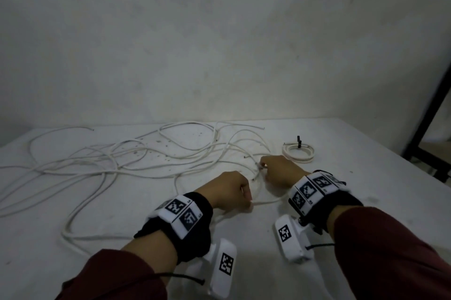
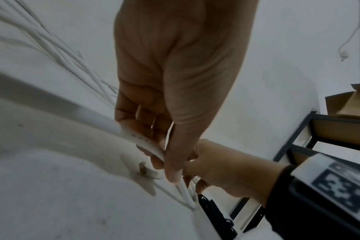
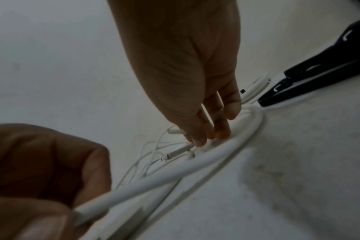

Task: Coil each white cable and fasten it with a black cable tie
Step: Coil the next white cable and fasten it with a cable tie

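A white cable runs in a small loop between my two hands near the table's middle. My left hand is curled into a fist and grips one stretch of it; in the left wrist view the cable passes under the curled fingers. My right hand holds the loop's far side near a cable end, and its fingertips press the cable against the table. One coiled cable with a black tie lies just beyond the right hand.
Several loose white cables sprawl tangled over the left and middle of the white table. A dark metal shelf frame stands off the right edge, with a cardboard box on it. A wall rises behind the table.
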